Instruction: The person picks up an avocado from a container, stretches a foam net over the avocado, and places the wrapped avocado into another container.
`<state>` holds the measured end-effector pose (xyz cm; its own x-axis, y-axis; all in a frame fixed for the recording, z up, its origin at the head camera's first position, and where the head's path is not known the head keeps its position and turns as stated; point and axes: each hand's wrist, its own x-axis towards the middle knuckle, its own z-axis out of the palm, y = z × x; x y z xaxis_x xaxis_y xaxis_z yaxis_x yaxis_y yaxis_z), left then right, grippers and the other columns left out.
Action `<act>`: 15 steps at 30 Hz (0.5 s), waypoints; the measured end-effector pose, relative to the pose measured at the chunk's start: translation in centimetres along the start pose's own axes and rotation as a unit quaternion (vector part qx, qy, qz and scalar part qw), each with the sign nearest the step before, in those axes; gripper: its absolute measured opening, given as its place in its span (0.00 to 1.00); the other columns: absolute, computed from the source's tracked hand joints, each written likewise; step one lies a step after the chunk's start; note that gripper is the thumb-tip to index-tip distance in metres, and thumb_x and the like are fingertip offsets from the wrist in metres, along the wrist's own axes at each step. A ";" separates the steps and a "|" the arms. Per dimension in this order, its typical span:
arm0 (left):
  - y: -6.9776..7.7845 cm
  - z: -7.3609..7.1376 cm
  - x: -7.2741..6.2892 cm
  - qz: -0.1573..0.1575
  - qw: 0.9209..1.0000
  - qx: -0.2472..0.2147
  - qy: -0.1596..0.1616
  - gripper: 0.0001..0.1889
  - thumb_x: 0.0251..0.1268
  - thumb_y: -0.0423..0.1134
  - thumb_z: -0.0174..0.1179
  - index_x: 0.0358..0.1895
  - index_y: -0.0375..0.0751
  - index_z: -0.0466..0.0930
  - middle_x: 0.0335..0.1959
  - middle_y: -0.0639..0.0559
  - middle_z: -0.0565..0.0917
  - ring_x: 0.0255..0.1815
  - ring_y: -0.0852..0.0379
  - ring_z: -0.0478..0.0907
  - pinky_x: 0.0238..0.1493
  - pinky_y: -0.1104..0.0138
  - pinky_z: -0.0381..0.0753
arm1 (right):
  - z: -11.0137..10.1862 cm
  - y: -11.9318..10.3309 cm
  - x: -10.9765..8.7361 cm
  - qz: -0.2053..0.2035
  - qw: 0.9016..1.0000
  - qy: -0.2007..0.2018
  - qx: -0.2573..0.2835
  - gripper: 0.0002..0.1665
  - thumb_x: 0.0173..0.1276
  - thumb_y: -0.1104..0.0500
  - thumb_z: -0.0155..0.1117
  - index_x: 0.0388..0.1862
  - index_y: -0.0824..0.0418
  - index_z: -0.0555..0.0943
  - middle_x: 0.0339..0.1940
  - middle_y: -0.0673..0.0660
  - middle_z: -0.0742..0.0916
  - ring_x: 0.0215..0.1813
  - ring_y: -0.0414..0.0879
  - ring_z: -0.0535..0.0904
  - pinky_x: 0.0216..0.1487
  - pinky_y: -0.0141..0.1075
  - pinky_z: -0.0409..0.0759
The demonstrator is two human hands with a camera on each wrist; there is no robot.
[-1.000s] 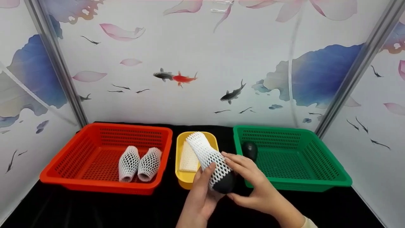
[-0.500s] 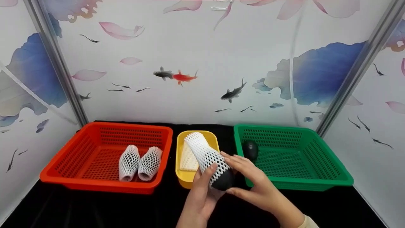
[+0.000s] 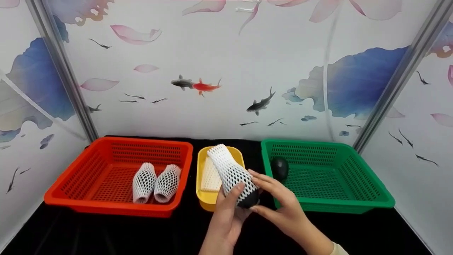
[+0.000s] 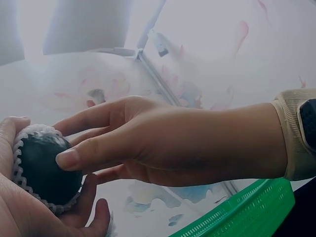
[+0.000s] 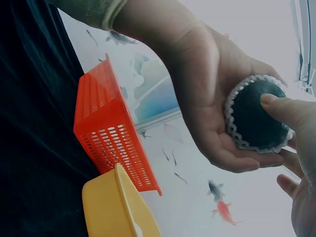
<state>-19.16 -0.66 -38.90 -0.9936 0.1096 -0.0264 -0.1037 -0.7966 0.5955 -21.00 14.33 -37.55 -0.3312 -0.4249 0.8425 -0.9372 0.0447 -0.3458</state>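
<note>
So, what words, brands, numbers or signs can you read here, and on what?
None: no readable text in any view.
White net and black oval thing in it: no lettering seen.
Red basket, green basket, yellow tub: none seen.
Wall: pictures, no writing.
Gadget by the sleeve: too dim to tell.

Both hands are bare. Behind the right hand, past a stretch of bare wrist, a cream sleeve begins in a soft, finely ribbed cuff with a slightly paler edge. Further from that hand, a dark device with rounded corners sits against the sleeve, its rest cut off. The right thumbnail is short and rounded. Behind the left hand, another sleeve looks greenish in the right wrist view, its cuff ending in a lighter band.
</note>
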 end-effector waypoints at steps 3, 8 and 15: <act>-0.1 0.2 0.0 0.007 1.000 0.010 0.010 0.38 0.59 0.39 0.62 0.71 0.40 0.52 0.56 0.39 0.72 0.48 0.46 0.81 0.48 0.59 0.75 | 0.3 0.0 0.1 -0.005 1.000 0.016 -0.013 0.39 0.40 0.81 0.74 0.56 0.79 0.74 0.58 0.75 0.77 0.63 0.49 0.75 0.47 0.33 0.77; -0.2 0.5 0.0 0.011 0.999 0.027 0.027 0.37 0.60 0.39 0.62 0.70 0.40 0.53 0.55 0.39 0.73 0.47 0.48 0.82 0.45 0.61 0.77 | 0.7 -0.1 0.0 -0.004 0.999 0.036 -0.021 0.39 0.40 0.82 0.73 0.56 0.79 0.74 0.57 0.78 0.76 0.65 0.52 0.73 0.60 0.32 0.72; -0.4 1.0 -0.1 0.017 0.998 0.039 0.035 0.41 0.61 0.40 0.64 0.73 0.43 0.50 0.58 0.39 0.71 0.50 0.45 0.81 0.43 0.64 0.77 | 1.3 -0.2 0.0 -0.005 0.996 0.074 -0.040 0.38 0.39 0.82 0.73 0.55 0.79 0.74 0.55 0.78 0.77 0.63 0.55 0.73 0.63 0.35 0.70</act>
<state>-18.94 0.28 -38.35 -0.9974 0.0391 -0.0606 -0.0694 -0.7506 0.6571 -20.67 13.09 -38.02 -0.3287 -0.2880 0.8995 -0.9443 0.1154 -0.3081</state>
